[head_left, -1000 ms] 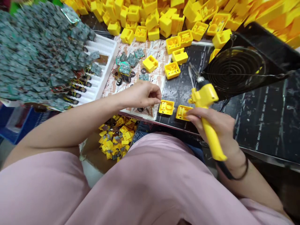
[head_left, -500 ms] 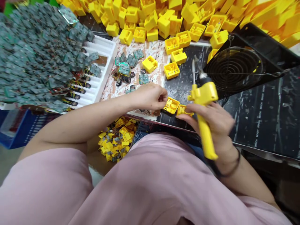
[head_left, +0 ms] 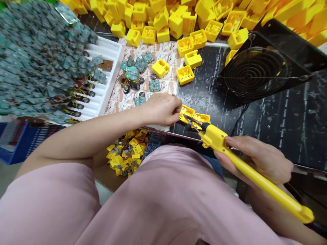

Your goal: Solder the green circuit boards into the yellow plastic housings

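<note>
My right hand [head_left: 265, 158] is wrapped round the yellow handle of a soldering iron [head_left: 263, 182], which has a thin solder-feed tube beside its tip. The tip points down-left into an open yellow plastic case half [head_left: 188, 110] near the table's front edge. A second yellow case half [head_left: 204, 118] lies against its right side, partly behind the iron. My left hand [head_left: 165, 109] rests at the left edge of the first case half, fingers curled in a pinch. What lies between those fingertips is hidden.
Green circuit boards [head_left: 133, 73] with small round speakers lie on patterned paper. Left is a white foam tray [head_left: 114, 58] heaped with boards. Yellow cases [head_left: 185, 75] are piled at the back. A black fan [head_left: 255, 73] stands right; a blue basket [head_left: 15, 143] is lower left.
My right hand has swung the soldering iron down and tilted it, bringing its tip from above the table to the left case half. My left hand stays almost in place.
</note>
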Demonstrator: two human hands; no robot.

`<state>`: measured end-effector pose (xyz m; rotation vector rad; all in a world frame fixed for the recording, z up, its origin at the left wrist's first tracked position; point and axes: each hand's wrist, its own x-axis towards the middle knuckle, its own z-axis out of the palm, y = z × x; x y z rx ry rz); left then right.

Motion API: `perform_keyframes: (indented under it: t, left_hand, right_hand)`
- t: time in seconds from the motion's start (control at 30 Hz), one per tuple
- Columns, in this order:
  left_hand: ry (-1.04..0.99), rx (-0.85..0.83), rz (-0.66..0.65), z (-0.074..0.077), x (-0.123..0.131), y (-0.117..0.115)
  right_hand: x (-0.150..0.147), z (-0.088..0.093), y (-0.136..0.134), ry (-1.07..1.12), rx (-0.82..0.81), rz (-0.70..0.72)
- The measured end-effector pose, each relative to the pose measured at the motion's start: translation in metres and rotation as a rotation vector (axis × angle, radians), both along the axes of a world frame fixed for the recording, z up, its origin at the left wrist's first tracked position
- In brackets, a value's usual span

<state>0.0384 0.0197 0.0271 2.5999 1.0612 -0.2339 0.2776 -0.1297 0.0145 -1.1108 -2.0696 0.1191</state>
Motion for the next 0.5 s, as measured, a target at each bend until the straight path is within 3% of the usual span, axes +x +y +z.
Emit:
perform_keyframes:
  t: [0.3,0.5]
  left_hand:
    - [0.093,0.044,-0.038,0.005,0.005,-0.001]
    - [0.113,0.064,-0.059,0.008,0.006,-0.001]
  right_hand:
    - [-0.001,0.005,0.008,-0.027,-0.041,0.124]
    - [0.024,0.011,0.003,-0.04,-0.202,-0.021]
